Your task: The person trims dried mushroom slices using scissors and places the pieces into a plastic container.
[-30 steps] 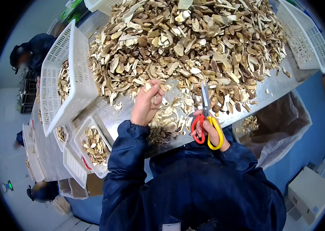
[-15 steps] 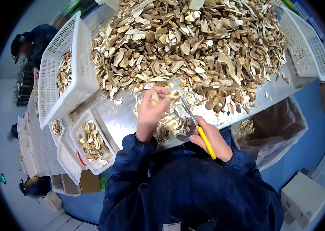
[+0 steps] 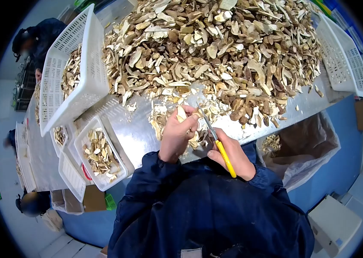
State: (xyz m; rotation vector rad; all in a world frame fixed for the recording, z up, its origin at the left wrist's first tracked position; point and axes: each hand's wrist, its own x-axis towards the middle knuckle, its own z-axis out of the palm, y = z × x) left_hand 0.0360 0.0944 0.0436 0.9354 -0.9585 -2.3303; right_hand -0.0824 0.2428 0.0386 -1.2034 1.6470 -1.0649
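My left hand [image 3: 178,134] is closed on a pale dried mushroom slice [image 3: 182,114], which pokes up between thumb and fingers. My right hand [image 3: 232,155] grips a yellow-handled cutting tool [image 3: 226,159]. Its slim metal end points up and left, close beside the fingertips of my left hand; whether it touches a slice I cannot tell. Beneath and around my hands lie loose pale slices and crumbs [image 3: 159,118]. Just beyond them rises a large heap of dried mushroom slices [image 3: 207,51], brown and cream.
Left of the heap a white slotted basket [image 3: 93,81] holds more slices. A smaller white tray [image 3: 123,171] with slices sits nearer me. Another slotted basket [image 3: 349,64] stands at right, above a plastic-lined box [image 3: 312,146]. Co-workers in dark clothing [image 3: 46,38] are at far left.
My left hand has shifted slightly down and right, its fingers closer together. The slice seen near the tool's tip earlier no longer shows there. My right hand still grips the tool.
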